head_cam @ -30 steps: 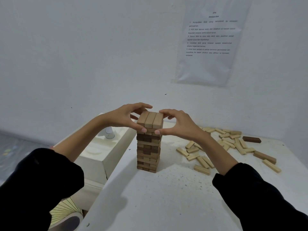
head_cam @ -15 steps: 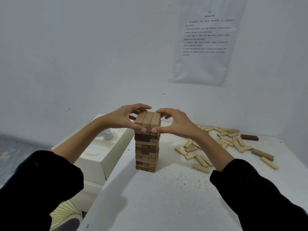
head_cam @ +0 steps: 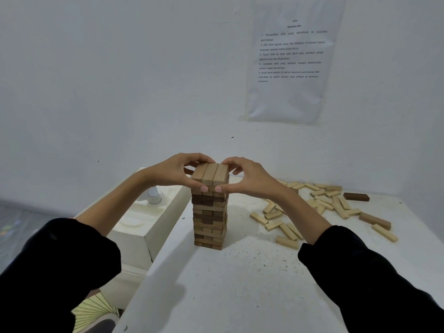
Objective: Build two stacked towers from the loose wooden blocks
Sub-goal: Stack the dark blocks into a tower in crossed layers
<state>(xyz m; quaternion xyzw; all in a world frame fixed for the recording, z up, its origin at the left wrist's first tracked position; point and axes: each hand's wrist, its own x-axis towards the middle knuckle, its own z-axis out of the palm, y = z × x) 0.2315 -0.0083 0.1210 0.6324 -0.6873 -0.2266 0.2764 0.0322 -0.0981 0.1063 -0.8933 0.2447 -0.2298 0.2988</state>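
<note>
your left hand [head_cam: 176, 173] and your right hand [head_cam: 251, 179] both grasp the top layer [head_cam: 211, 173], three pale wooden blocks lying side by side on the tall tower of stacked light and dark wooden blocks [head_cam: 209, 217]. each hand curls round it from its own side. the thumb tips press the near face just under the top edge, almost touching each other, and the fingers hook over the far end. the tower stands upright near the left edge of the speckled white table [head_cam: 240, 289], with your black sleeves low in the view on either side.

to the right of the tower, behind your right forearm, loose pale wooden blocks [head_cam: 319, 205] lie scattered flat on the table. a single dark brown block [head_cam: 356, 196] lies at the far side of that scatter, near the wall. left of the table sits a white box-shaped unit [head_cam: 144, 227] with a small white rounded object [head_cam: 152, 195] on top. a printed paper sheet [head_cam: 290, 66] hangs on the white wall; its text is too small to read.
</note>
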